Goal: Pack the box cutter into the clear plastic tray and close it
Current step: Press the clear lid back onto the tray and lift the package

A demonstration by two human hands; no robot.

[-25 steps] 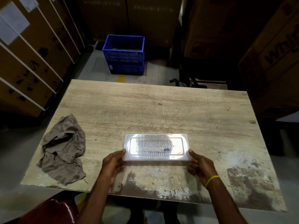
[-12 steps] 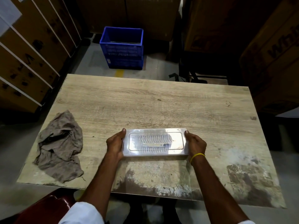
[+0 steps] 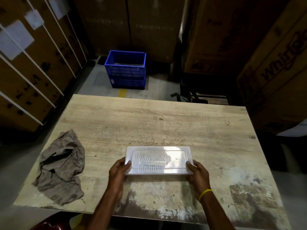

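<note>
A clear plastic tray (image 3: 158,160), closed and glaring under the light, sits near the front middle of the wooden table (image 3: 166,123). Through its lid a pale elongated shape, apparently the box cutter (image 3: 155,163), shows faintly. My left hand (image 3: 118,170) grips the tray's left end with the thumb on top. At the right end, my right hand (image 3: 196,171), with a yellow band on the wrist, holds the other side the same way.
A crumpled grey rag (image 3: 62,168) lies at the table's front left. A blue crate (image 3: 126,69) stands on the floor beyond the far edge. Large cardboard boxes (image 3: 274,63) surround the table. A dark red seat (image 3: 49,223) shows below the front edge.
Both hands stayed at the tray's ends. They slid from its near corners to its sides and now grip it with the thumbs on top. The camera view shifted.
</note>
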